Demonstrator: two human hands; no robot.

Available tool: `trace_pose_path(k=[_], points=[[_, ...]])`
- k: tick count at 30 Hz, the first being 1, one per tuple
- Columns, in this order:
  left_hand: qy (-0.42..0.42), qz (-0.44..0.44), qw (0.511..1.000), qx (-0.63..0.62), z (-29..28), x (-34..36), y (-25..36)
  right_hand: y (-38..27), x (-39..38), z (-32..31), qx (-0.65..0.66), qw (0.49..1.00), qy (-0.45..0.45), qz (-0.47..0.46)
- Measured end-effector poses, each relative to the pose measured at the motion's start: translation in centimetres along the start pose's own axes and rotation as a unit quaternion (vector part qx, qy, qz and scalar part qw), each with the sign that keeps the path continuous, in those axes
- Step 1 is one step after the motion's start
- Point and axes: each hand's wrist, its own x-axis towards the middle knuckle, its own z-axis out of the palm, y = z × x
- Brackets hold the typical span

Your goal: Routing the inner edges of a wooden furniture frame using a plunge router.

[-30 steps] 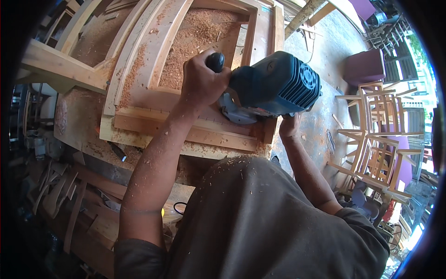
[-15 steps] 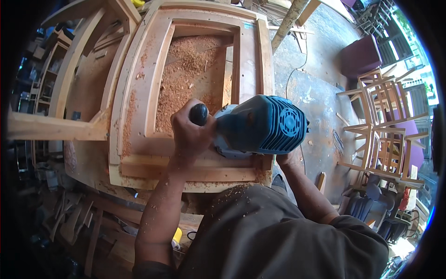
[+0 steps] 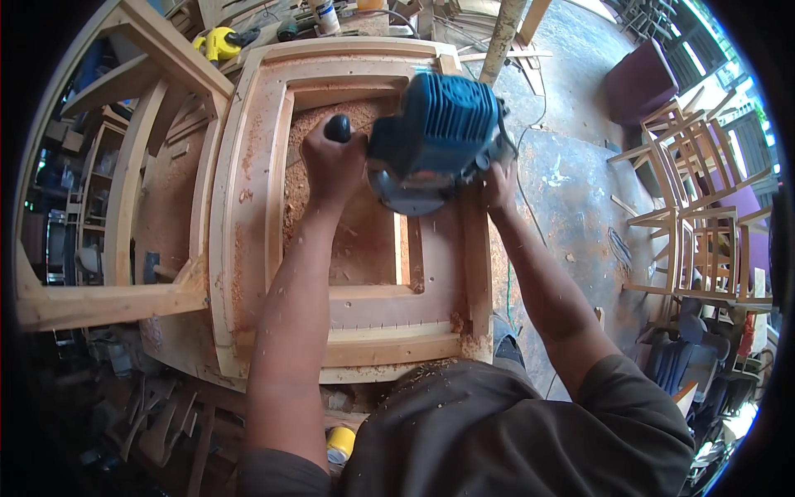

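A blue router (image 3: 439, 132) with a ribbed motor housing and a rounded base is over the right side of a rectangular wooden frame (image 3: 228, 207). My left hand (image 3: 333, 161) is closed around the router's black side knob. On the other side, my right hand (image 3: 499, 189) grips the tool near its far handle, which is partly hidden behind the housing. Sawdust and shavings (image 3: 291, 199) lie inside the frame's opening and along its left strip. Whether the router's bit touches the wood cannot be seen.
A wooden chair-like frame (image 3: 116, 298) stands at the left. Behind are a yellow power tool (image 3: 219, 43) and a white container (image 3: 325, 15). A thin cable (image 3: 526, 199) trails across the floor at right, near stacked wooden chair frames (image 3: 679, 215) and a purple box-shaped piece (image 3: 642, 83).
Both hands have carried the router away from my body, from the frame's near right corner up along its right side. The view has shifted too, showing more beyond the frame.
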Motion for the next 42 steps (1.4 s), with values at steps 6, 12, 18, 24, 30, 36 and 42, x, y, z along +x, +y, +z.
trace_pose_path(k=[6, 12, 18, 24, 30, 36, 42], points=[[0.010, -0.034, 0.999, 0.006, 4.3, 7.6, -2.3, -0.1, 9.7, 2.6, -0.054, 0.997, 0.003, -0.064], [0.012, -0.046, 0.998, 0.050, 6.4, 13.3, -5.3, -0.7, 15.1, 5.6, 0.007, 0.997, 0.079, 0.004], [0.025, -0.020, 0.996, 0.086, 8.4, 17.8, -7.3, 1.5, 20.0, 7.9, 0.017, 0.994, 0.105, 0.011], [0.004, -0.056, 0.997, 0.056, 9.8, 19.5, -7.1, 5.4, 23.6, 7.6, 0.040, 0.990, 0.125, 0.050], [0.004, -0.049, 0.995, 0.082, 7.9, 18.1, -7.4, 2.5, 20.4, 8.1, -0.006, 0.993, 0.099, 0.067], [0.004, -0.019, 0.996, 0.085, 7.5, 16.2, -6.5, 0.5, 18.1, 6.9, 0.023, 0.994, 0.100, 0.027], [0.008, -0.013, 0.996, 0.083, 5.8, 12.4, -5.8, -0.1, 14.5, 5.5, 0.026, 0.995, 0.076, 0.050]])
